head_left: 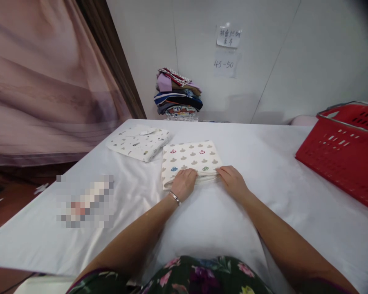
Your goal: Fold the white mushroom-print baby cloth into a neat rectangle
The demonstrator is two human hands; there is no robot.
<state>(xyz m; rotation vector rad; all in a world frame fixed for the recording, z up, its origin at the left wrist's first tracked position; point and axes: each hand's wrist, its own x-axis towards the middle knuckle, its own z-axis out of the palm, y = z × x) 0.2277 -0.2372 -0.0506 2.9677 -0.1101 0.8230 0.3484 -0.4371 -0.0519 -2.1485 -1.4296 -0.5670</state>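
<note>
A folded cream cloth [190, 157] with a mushroom-like print lies on the white table [263, 163] straight ahead of me. My left hand [183, 183] grips its near edge at the left, fingers curled over the fold. My right hand [233, 182] grips the same near edge at the right, fingers curled under the layers. A metal bracelet [174, 198] sits on my left wrist.
A second folded white printed garment [139, 142] lies to the left of the cloth. A stack of folded colourful clothes [178, 94] stands at the back against the wall. A red plastic basket [343, 151] sits at the right. A pink curtain [49, 81] hangs at the left.
</note>
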